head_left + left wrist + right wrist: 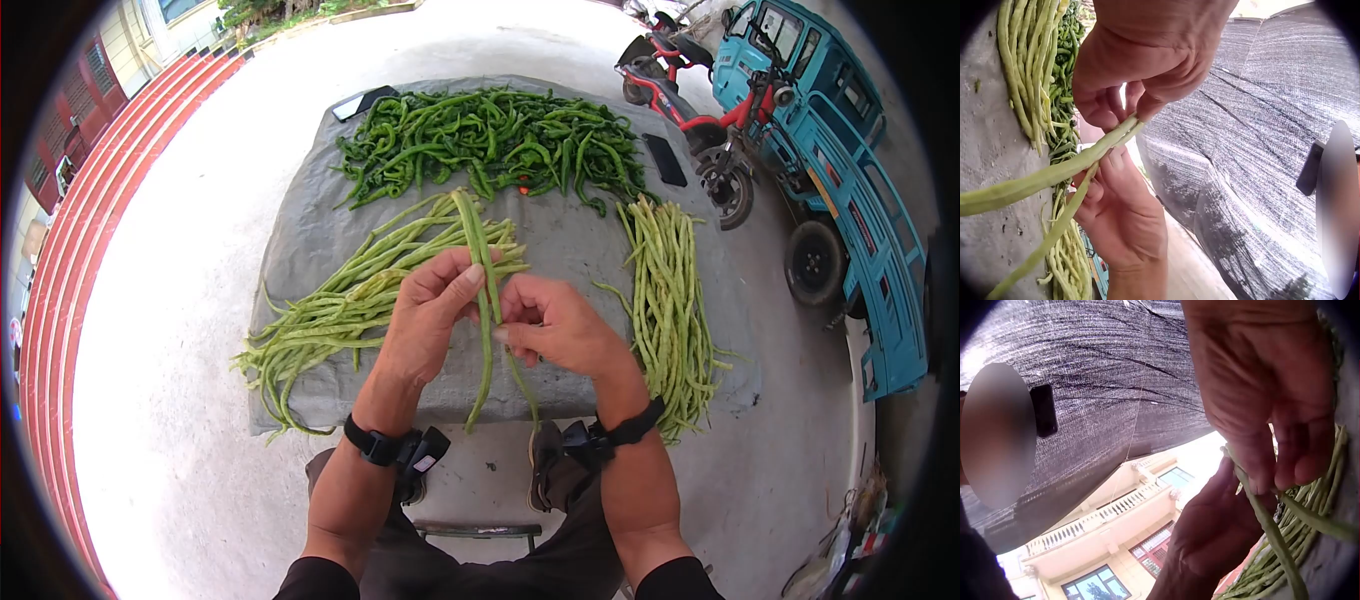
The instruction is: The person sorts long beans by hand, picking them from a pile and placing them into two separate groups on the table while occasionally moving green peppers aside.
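Note:
Both hands meet over the front of the grey cloth with a few long green beans (484, 345) between them. My left hand (428, 305) pinches the beans between thumb and fingers. Their upper ends stand above the hand and their tails hang toward the cloth's near edge. Close beside it, my right hand (556, 322) pinches one thinner long bean (1054, 234) with thumb and fingertips. In the left wrist view, this bean crosses a thicker bean (1035, 182) near the fingertips. The right wrist view shows two beans spreading apart below the right fingers.
A pile of long beans (350, 300) lies left on the cloth (570, 245), another bundle (665, 310) right. Green peppers (500, 140) cover the far side, with a dark phone (664, 160) beside them. A red bike (690, 105) and blue cargo tricycle (850, 190) stand right.

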The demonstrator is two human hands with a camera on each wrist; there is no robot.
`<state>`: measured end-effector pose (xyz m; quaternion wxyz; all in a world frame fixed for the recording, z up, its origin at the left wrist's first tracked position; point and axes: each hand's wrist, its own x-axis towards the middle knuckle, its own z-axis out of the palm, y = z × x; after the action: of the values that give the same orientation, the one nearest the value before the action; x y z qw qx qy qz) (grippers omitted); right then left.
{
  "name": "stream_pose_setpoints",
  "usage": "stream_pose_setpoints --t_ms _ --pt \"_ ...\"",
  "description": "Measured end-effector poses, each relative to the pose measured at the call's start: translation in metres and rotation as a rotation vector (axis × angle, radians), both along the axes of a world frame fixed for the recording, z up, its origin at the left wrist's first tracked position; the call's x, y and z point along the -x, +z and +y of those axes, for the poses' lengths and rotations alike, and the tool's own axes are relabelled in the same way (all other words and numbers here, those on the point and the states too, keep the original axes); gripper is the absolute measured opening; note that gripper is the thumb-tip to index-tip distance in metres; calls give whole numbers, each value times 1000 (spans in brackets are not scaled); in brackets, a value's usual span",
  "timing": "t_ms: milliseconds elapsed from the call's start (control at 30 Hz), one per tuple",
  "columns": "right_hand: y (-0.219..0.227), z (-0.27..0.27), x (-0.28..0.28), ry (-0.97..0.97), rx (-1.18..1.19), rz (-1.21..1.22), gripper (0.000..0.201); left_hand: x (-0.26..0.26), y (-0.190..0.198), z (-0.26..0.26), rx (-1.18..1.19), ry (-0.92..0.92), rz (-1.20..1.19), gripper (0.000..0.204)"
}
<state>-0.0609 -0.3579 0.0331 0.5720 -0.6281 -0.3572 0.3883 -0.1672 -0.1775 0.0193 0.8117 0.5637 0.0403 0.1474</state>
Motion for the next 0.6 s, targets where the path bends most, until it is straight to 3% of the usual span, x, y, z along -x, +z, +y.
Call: stream_pose_setpoints --t_ms 500,600 --pt "1 -3 0 -12 17 6 14 1 0 0 60 -2 18 21" --pt "11 -18 -13 -237 103 -178 18 3 3 1 75 3 40 21"
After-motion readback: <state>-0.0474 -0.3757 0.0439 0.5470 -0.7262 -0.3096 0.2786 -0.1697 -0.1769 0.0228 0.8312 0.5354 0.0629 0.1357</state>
